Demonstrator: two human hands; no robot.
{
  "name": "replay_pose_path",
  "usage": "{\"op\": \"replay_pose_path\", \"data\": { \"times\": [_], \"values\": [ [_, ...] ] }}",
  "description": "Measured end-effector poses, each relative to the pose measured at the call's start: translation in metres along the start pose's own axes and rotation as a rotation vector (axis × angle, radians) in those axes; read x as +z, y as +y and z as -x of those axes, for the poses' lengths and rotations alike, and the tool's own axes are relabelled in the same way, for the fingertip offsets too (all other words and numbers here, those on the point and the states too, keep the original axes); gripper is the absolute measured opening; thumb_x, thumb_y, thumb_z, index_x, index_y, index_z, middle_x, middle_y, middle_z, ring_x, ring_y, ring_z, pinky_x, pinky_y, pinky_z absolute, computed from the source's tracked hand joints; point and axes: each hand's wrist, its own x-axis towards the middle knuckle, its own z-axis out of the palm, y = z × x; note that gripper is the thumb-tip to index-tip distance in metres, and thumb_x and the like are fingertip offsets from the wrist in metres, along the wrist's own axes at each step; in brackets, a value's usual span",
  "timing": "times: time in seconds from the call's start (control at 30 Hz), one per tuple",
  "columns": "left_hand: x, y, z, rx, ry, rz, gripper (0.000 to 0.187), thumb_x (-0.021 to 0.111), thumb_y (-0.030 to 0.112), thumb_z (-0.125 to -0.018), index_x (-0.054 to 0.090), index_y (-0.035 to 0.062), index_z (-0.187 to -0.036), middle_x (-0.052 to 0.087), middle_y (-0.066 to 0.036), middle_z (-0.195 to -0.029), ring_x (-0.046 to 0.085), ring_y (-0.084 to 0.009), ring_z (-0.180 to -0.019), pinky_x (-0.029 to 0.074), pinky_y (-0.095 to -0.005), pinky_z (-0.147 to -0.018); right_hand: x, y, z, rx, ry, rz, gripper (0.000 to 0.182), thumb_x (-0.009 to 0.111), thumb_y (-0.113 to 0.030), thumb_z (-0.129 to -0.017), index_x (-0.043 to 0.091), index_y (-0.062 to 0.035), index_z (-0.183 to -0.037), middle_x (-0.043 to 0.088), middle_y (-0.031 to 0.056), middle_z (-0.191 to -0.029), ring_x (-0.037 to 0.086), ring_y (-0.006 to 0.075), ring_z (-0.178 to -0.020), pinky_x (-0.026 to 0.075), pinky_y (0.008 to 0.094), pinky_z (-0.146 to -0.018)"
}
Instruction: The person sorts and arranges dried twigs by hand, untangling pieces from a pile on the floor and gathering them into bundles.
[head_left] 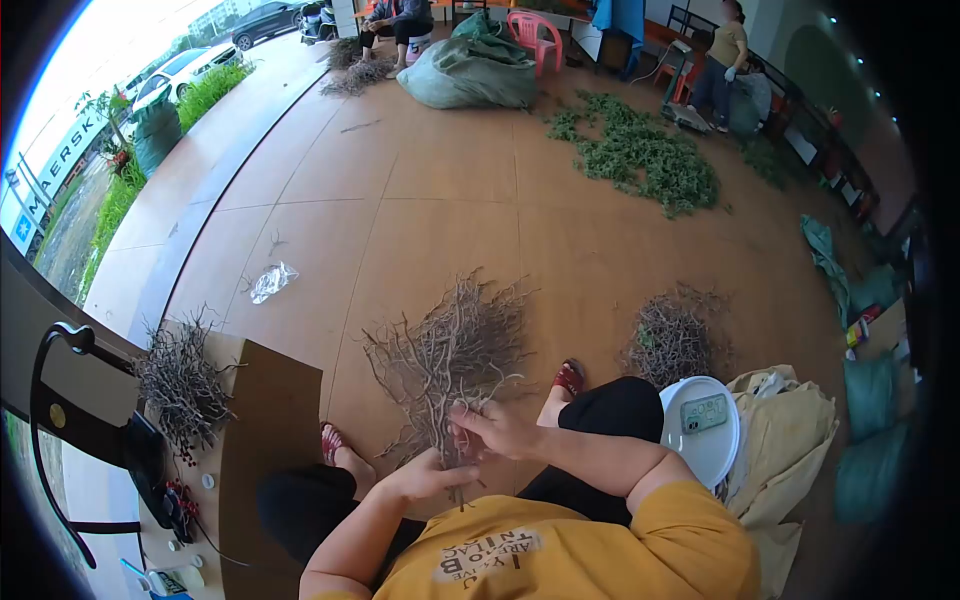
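Note:
A bundle of dry brown twigs [452,350] fans out over the floor in front of my knees. My left hand [428,474] closes around the stems at the bundle's lower end. Just above it, my right hand [497,428] pinches the same stems, fingers curled on them. I sit with both feet in red sandals on the brown floor, wearing a yellow shirt and black trousers.
A second twig heap [672,338] lies to the right, by a white bucket [702,428] and a yellow sack [790,440]. More twigs [182,382] rest on a brown board at left. Green plant cuttings [640,155], a green sack [470,72] and other people are far back.

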Motion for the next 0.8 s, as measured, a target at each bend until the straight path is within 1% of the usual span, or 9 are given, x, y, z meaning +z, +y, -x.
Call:
{"op": "replay_pose_path", "data": {
  "times": [0.1, 0.27, 0.33, 0.43, 0.53, 0.6, 0.67, 0.77, 0.8],
  "values": [
    [0.009, 0.008, 0.004, -0.149, -0.019, 0.269, 0.024, 0.057, 0.021, -0.092, 0.056, -0.0005, -0.102, 0.059, -0.003, -0.069, 0.06, -0.0165, -0.072, 0.047, -0.0277, -0.072, -0.004, -0.001, 0.007, -0.074, 0.027, -0.1, 0.029, 0.046, -0.036, -0.098, 0.054, -0.009, -0.089, 0.054, -0.0013, -0.074, 0.053, 0.0075, -0.066, 0.045, 0.0231, -0.055],
    [0.016, 0.037, 0.017, -0.321, 0.038, 0.258, 0.044, 0.048, 0.033, -0.096, 0.054, 0.0041, -0.063, 0.046, -0.001, -0.051, 0.043, -0.011, -0.046, 0.037, -0.0266, -0.047, -0.02, -0.009, 0.035, 0.279, 0.149, -0.805, 0.03, 0.037, -0.031, -0.1, 0.05, -0.0111, -0.082, 0.045, -0.0007, -0.066, 0.043, 0.0151, -0.057, 0.041, 0.0268, -0.068],
    [0.023, 0.06, 0.034, -0.422, -0.006, 0.088, 0.046, 0.046, 0.034, -0.097, 0.054, 0.0047, -0.063, 0.045, -0.001, -0.049, 0.04, -0.0104, -0.044, 0.035, -0.0265, -0.045, -0.044, -0.022, 0.058, 0.023, 0.13, -1.024, 0.03, 0.038, -0.03, -0.1, 0.046, -0.0127, -0.077, 0.035, -0.0029, -0.057, 0.036, 0.0126, -0.052, 0.038, 0.0251, -0.061],
    [-0.005, 0.06, 0.083, -0.493, 0.186, 0.07, 0.044, 0.047, 0.034, -0.096, 0.054, 0.005, -0.064, 0.047, -0.001, -0.049, 0.045, -0.0114, -0.046, 0.037, -0.0256, -0.046, -0.18, -0.046, 0.104, -0.665, 0.883, -0.691, 0.028, 0.043, -0.031, -0.098, 0.042, -0.0175, -0.073, 0.026, -0.0061, -0.054, 0.029, 0.0068, -0.048, 0.032, 0.0239, -0.051],
    [-0.034, 0.043, 0.104, -0.449, 0.505, 0.148, 0.034, 0.054, 0.03, -0.093, 0.057, 0.0045, -0.07, 0.051, -0.003, -0.052, 0.05, -0.0134, -0.047, 0.043, -0.0271, -0.049, -0.284, -0.046, 0.138, -0.532, 1.283, -0.285, 0.025, 0.05, -0.039, -0.094, 0.052, -0.0139, -0.091, 0.04, -0.0065, -0.068, 0.039, 0.0043, -0.059, 0.035, 0.0229, -0.055],
    [-0.061, 0.028, 0.103, -0.379, 0.628, 0.173, 0.022, 0.063, 0.025, -0.088, 0.058, 0.0061, -0.077, 0.052, -0.002, -0.054, 0.049, -0.0114, -0.044, 0.043, -0.0274, -0.044, -0.376, -0.044, 0.145, -0.61, 1.471, 0.343, 0.05, 0.062, -0.038, -0.088, 0.045, -0.0025, -0.119, 0.05, 0.005, -0.104, 0.049, 0.0146, -0.096, 0.041, 0.0306, -0.083],
    [-0.085, 0.015, 0.095, -0.351, 0.755, 0.136, 0.018, 0.068, 0.02, -0.085, 0.058, 0.0069, -0.077, 0.051, 0.0, -0.055, 0.047, -0.0092, -0.043, 0.041, -0.0246, -0.042, -0.464, -0.034, 0.172, 0.009, 1.714, 0.983, 0.075, 0.07, -0.029, -0.079, 0.032, 0.0037, -0.135, 0.035, 0.0218, -0.139, 0.034, 0.0257, -0.13, 0.032, 0.0345, -0.104],
    [-0.104, 0.012, 0.08, -0.349, 0.867, 0.158, 0.023, 0.068, 0.02, -0.084, 0.053, 0.0075, -0.071, 0.047, 0.002, -0.055, 0.044, -0.0088, -0.042, 0.039, -0.0252, -0.042, -0.519, -0.033, 0.198, 0.909, 1.668, 1.04, 0.071, 0.065, -0.018, -0.08, 0.031, 0.0054, -0.138, 0.027, 0.0229, -0.146, 0.03, 0.0267, -0.134, 0.034, 0.0367, -0.103],
    [-0.107, 0.009, 0.075, -0.313, 0.905, 0.223, 0.025, 0.067, 0.021, -0.085, 0.053, 0.0072, -0.07, 0.047, 0.001, -0.055, 0.044, -0.0094, -0.042, 0.04, -0.0263, -0.042, -0.547, -0.017, 0.205, 0.747, 1.575, 0.947, 0.066, 0.064, -0.016, -0.08, 0.035, 0.0059, -0.136, 0.033, 0.0224, -0.142, 0.035, 0.0272, -0.131, 0.036, 0.0365, -0.101]
  ]
}}
